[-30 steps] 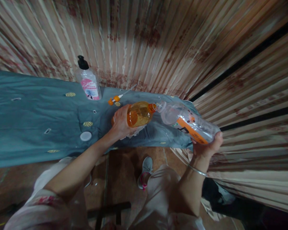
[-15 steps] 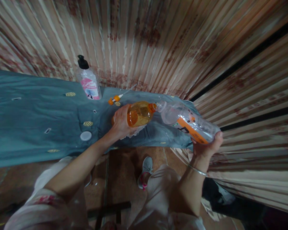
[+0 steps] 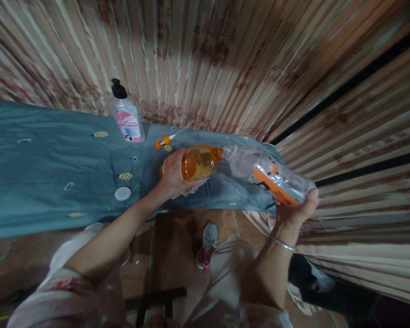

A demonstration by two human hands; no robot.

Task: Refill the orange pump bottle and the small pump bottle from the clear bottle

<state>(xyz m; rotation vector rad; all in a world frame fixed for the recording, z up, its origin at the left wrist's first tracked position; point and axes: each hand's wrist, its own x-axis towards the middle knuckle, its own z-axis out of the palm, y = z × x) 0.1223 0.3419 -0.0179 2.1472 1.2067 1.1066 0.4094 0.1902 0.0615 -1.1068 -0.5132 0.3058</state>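
My left hand (image 3: 173, 172) is wrapped round an amber bottle (image 3: 201, 162), tilted with its neck to the right. My right hand (image 3: 297, 207) grips the base end of a clear bottle (image 3: 273, 175) with an orange label. That clear bottle leans down to the left, its mouth meeting the amber bottle's mouth. An orange pump top (image 3: 163, 142) with a thin white tube lies behind my left hand. Nearer the front edge, left of my wrist, is a round white cap (image 3: 122, 193).
A clear pump bottle (image 3: 128, 122) with black top and pink label stands at the back of the teal cloth-covered table (image 3: 48, 168). Pleated curtains (image 3: 191, 59) hang behind and to the right. Below are tiled floor and a grey shoe (image 3: 210, 234).
My right hand and the base of the clear bottle have shifted very slightly to the right. The two mouths remain together.
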